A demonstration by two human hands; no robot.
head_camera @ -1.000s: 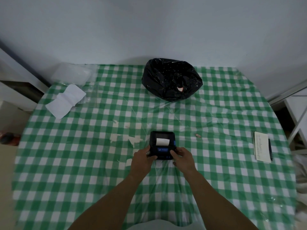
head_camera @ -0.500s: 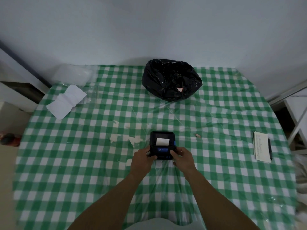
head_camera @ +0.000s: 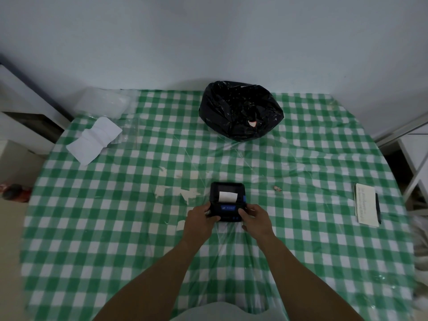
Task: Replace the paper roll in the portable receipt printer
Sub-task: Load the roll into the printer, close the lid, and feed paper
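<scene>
A small black receipt printer (head_camera: 227, 200) with a blue label lies on the green checked tablecloth (head_camera: 115, 228) at the table's middle. A white strip of paper (head_camera: 227, 196) sticks out of its slot and lies over its lid. My left hand (head_camera: 199, 221) grips the printer's near left corner, thumb on top. My right hand (head_camera: 256, 220) grips the near right corner the same way.
A black bin bag (head_camera: 240, 110) stands at the back centre. Folded white paper (head_camera: 93, 140) and clear plastic packaging (head_camera: 104, 105) lie at the back left. A notepad with a pen (head_camera: 367, 207) lies at the right edge. Small paper scraps (head_camera: 176, 192) lie left of the printer.
</scene>
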